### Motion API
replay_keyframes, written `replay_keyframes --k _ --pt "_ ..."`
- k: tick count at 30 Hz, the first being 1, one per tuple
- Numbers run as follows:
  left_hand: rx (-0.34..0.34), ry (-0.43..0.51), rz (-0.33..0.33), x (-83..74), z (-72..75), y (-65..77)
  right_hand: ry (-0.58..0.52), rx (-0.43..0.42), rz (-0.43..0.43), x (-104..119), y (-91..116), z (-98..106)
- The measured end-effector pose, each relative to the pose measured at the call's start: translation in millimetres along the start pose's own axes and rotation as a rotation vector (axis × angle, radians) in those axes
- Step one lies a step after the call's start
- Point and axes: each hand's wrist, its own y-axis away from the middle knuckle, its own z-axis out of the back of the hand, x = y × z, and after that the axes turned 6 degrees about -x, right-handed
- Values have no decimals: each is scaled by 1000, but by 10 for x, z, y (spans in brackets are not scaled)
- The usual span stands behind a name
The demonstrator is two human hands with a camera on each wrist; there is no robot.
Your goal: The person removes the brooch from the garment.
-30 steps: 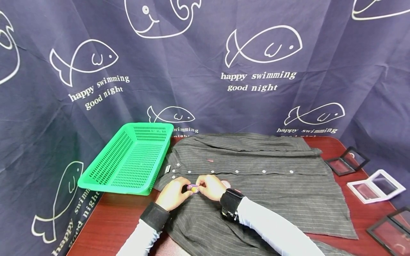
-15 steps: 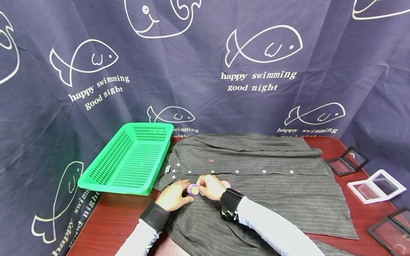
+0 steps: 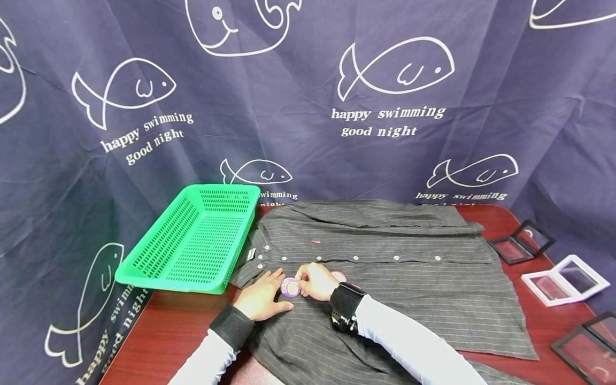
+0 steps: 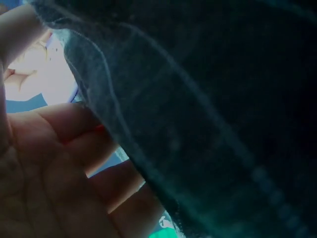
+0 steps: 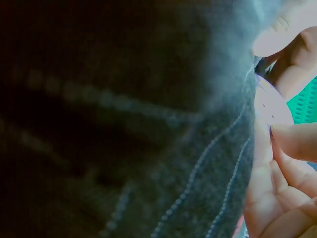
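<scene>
A dark pinstriped button-up shirt [image 3: 399, 305] lies spread on the table. On its near front panel sits a round purple badge [image 3: 290, 287], face up. My right hand [image 3: 317, 282] pinches the badge's right edge between thumb and fingers; the right wrist view shows the thumb on the badge [image 5: 271, 105]. To the left, my left hand [image 3: 261, 298] rests on the cloth with fingers extended and thumb apart, close beside the badge. Shirt fabric fills much of both wrist views. A pink round badge [image 3: 339, 276] shows partly behind my right wrist.
A green plastic basket [image 3: 222, 286] stands at the left, by the collar. Along the right table edge are a black folding case [image 3: 516, 252], a white one [image 3: 554, 289] and another dark one [image 3: 588, 350]. A fish-print curtain [image 3: 308, 107] hangs behind the red table [image 3: 159, 326].
The badge has gone from tilted between both hands to face up on the shirt. My left hand has let go, its fingers spreading out on the cloth; the right keeps its pinch.
</scene>
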Motion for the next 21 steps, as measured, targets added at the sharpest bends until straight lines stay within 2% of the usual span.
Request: replay_keyframes --k 8,21 --pt "50 -28 -21 -71 70 42 -27 20 -29 -7 2 -10" --pt "53 -54 -37 -51 37 43 -81 66 -56 5 3 4"
